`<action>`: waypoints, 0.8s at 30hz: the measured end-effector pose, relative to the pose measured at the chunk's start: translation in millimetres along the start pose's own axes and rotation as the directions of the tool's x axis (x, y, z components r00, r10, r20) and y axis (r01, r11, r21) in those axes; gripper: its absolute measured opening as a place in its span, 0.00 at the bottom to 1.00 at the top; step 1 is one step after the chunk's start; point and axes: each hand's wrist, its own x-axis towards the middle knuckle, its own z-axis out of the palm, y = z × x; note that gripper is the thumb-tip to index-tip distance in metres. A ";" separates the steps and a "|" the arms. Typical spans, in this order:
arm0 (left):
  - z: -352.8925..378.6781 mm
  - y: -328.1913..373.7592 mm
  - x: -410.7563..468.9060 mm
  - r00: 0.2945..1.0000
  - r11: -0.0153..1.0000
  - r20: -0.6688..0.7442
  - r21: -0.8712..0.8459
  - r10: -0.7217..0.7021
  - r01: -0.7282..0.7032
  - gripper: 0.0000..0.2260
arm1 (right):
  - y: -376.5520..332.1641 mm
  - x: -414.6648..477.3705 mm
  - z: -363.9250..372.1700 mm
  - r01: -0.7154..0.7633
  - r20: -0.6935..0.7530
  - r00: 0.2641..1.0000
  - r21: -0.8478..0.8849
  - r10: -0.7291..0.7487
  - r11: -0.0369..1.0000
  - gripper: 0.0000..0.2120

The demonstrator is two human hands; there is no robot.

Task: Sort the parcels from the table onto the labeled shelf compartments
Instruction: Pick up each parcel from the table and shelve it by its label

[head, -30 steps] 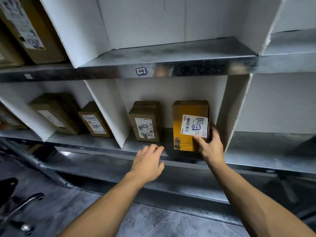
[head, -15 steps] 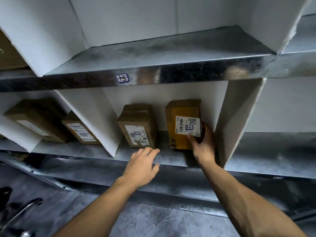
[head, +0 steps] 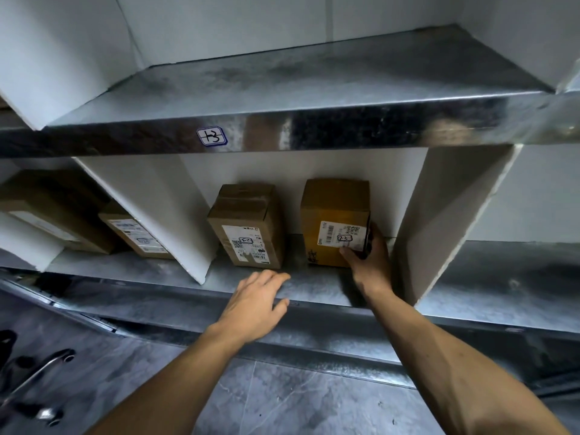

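Head view: right hand grips upright yellow parcel at its lower-right corner, seemingly seated; left hand spread flat, nearer shelf edge.

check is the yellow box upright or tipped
Upright: the yellow box stands on end on the shelf, label facing out, right hand gripping it.

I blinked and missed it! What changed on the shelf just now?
The right hand pushed the yellow-brown cardboard parcel deeper into the metal shelf compartment, still gripping it. The left hand stayed open at the shelf edge; the darker brown cardboard parcel did not move.
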 end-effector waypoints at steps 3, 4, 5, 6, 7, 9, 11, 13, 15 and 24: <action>2.1 -1.5 -3.0 1.000 1.000 0.006 -0.017 -0.019 0.019 0.23 | -1.7 3.6 0.8 -0.004 0.012 1.000 0.014 0.004 1.000 0.36; 3.1 -1.6 -5.0 1.000 0.999 0.007 -0.021 -0.025 0.026 0.23 | -0.9 3.9 0.4 -0.010 0.017 1.000 0.015 0.010 1.000 0.36; 3.6 -1.8 -6.7 0.999 0.999 0.008 -0.025 -0.032 0.032 0.23 | -0.4 3.8 -0.1 -0.013 0.021 1.000 0.008 0.013 1.000 0.36; 4.1 -2.5 -8.0 0.999 0.999 0.009 -0.032 -0.038 0.038 0.23 | 1.0 3.7 -0.2 -0.014 0.021 1.000 0.002 0.014 1.000 0.36; 4.6 -3.3 -9.8 0.999 0.998 0.009 -0.041 -0.042 0.042 0.23 | 2.3 3.1 -0.2 -0.013 0.022 1.000 -0.006 0.013 1.000 0.36; 4.4 -4.8 -12.9 0.999 0.998 0.004 -0.052 -0.045 0.045 0.23 | 3.6 0.8 0.2 -0.012 0.036 0.999 -0.032 0.014 0.999 0.36; 2.5 -5.4 -15.3 0.999 0.997 0.001 -0.062 -0.049 0.049 0.23 | 2.9 -1.8 -0.3 -0.012 0.045 0.999 -0.065 0.015 0.998 0.36; 0.2 -4.3 -17.3 0.999 0.996 -0.004 -0.074 -0.052 0.051 0.23 | 0.0 -5.7 -3.3 -0.012 0.034 0.999 -0.096 0.015 0.995 0.38; -2.6 -2.3 -19.4 0.999 0.995 -0.004 -0.087 -0.040 0.040 0.23 | -5.5 -13.5 -8.0 -0.017 0.005 1.000 -0.145 0.018 0.989 0.39; -13.6 13.4 -51.9 0.999 1.000 -0.049 -0.013 0.006 -0.007 0.25 | 2.9 -90.2 -27.0 0.060 -0.025 0.995 -0.592 -0.092 0.803 0.22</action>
